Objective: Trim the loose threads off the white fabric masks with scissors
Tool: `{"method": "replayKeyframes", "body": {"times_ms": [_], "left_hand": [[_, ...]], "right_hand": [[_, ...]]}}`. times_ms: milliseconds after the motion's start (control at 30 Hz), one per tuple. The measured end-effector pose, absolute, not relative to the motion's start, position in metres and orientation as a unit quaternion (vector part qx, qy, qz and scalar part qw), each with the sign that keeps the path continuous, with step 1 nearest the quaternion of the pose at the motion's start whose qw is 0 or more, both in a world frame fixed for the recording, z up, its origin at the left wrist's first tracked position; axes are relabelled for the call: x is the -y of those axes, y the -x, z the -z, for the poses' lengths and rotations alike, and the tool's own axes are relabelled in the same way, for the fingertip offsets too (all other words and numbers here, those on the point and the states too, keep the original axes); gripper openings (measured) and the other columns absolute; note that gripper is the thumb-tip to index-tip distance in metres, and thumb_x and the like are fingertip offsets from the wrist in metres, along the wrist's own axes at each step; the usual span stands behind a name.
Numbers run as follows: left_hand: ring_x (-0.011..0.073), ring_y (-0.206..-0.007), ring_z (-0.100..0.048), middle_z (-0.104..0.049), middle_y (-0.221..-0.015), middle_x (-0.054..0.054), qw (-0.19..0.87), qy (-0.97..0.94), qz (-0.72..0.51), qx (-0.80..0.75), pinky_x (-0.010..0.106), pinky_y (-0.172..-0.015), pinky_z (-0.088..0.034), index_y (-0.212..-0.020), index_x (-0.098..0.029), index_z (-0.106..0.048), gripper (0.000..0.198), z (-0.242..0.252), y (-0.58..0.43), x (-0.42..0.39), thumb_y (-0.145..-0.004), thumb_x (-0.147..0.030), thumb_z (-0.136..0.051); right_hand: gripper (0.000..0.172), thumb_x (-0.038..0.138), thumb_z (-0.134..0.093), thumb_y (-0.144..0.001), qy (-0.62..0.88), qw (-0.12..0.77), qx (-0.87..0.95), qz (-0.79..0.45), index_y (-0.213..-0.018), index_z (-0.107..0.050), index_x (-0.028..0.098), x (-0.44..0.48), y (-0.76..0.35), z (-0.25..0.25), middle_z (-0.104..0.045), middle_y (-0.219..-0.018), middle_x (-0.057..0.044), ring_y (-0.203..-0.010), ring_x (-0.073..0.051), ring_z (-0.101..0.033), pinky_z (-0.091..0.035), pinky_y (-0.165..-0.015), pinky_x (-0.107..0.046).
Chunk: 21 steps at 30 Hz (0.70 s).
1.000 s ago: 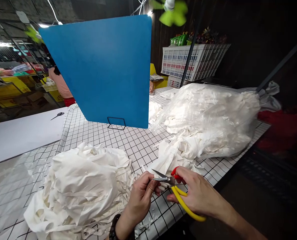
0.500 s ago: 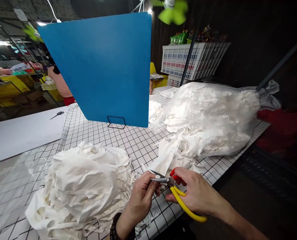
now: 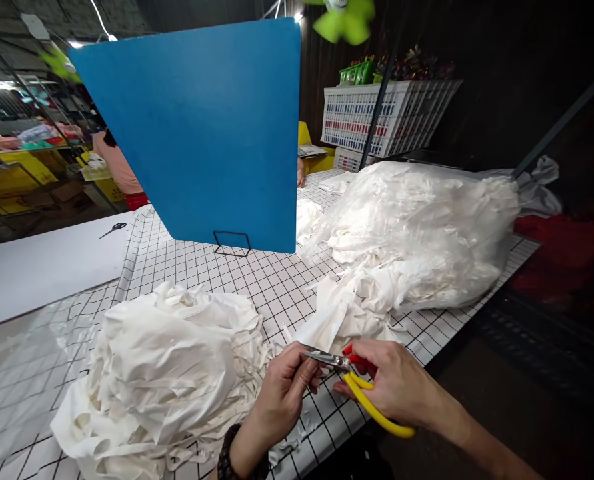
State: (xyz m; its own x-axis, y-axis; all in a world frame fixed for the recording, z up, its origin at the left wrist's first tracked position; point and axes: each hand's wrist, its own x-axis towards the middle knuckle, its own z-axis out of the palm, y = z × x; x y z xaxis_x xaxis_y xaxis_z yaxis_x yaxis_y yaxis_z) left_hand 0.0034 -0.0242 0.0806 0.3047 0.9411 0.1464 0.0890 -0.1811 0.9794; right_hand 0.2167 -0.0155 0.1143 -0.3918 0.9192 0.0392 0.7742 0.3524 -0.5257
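My right hand is closed around the handles of a pair of scissors, one handle red and one yellow. The blades point left and lie nearly together at the fingertips of my left hand. Thumb and fingers of that hand are pinched; a bit of white fabric seems to be between them, mostly hidden by the fingers and blades. Just beyond both hands lies white fabric, spilling from a clear plastic bag. A large heap of white fabric strips rests left of my left hand.
A tall blue board stands on a black wire stand on the grid-patterned table cover. Black scissors lie on a white sheet at left. A white crate is behind. People are partly visible behind the board.
The scissor blades have closed from slightly parted to nearly together. My hands have hardly moved, and the view has shifted a little.
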Motion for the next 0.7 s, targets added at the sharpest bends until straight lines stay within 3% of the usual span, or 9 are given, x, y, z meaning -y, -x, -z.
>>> {"method": "replayKeyframes", "body": {"times_ms": [200, 500, 700], "left_hand": [[0.0135, -0.065, -0.057, -0.059, -0.077, 0.004, 0.492, -0.653, -0.408, -0.406, 0.024, -0.065, -0.045, -0.081, -0.017, -0.063, 0.027, -0.081, 0.0, 0.024, -0.097, -0.031, -0.047], [0.0137, -0.066, -0.057, -0.058, -0.08, 0.005, 0.525, -0.638, -0.398, -0.398, 0.024, -0.062, -0.046, -0.082, -0.017, -0.064, 0.027, -0.08, -0.001, 0.024, -0.096, -0.034, -0.048], [0.0151, -0.069, -0.056, -0.056, -0.077, 0.004, 0.559, -0.591, -0.432, -0.389, 0.026, -0.068, -0.045, -0.083, -0.016, -0.064, 0.026, -0.076, 0.004, 0.023, -0.095, -0.035, -0.05]], "right_hand": [[0.03, 0.044, -0.071, -0.072, 0.523, 0.16, 0.811, -0.209, -0.073, -0.051, 0.022, 0.016, -0.217, -0.118, -0.06, -0.068, 0.002, -0.058, -0.014, -0.05, -0.032, -0.053, -0.026], [0.033, 0.046, -0.07, -0.074, 0.513, 0.19, 0.809, -0.216, -0.062, -0.052, 0.02, 0.016, -0.215, -0.11, -0.054, -0.059, 0.003, -0.051, -0.012, -0.042, -0.027, -0.05, -0.025], [0.031, 0.044, -0.074, -0.072, 0.568, 0.259, 0.707, -0.333, -0.07, -0.054, 0.02, -0.002, -0.253, -0.088, -0.053, -0.061, 0.004, -0.055, -0.012, -0.046, -0.033, -0.049, -0.023]]}}
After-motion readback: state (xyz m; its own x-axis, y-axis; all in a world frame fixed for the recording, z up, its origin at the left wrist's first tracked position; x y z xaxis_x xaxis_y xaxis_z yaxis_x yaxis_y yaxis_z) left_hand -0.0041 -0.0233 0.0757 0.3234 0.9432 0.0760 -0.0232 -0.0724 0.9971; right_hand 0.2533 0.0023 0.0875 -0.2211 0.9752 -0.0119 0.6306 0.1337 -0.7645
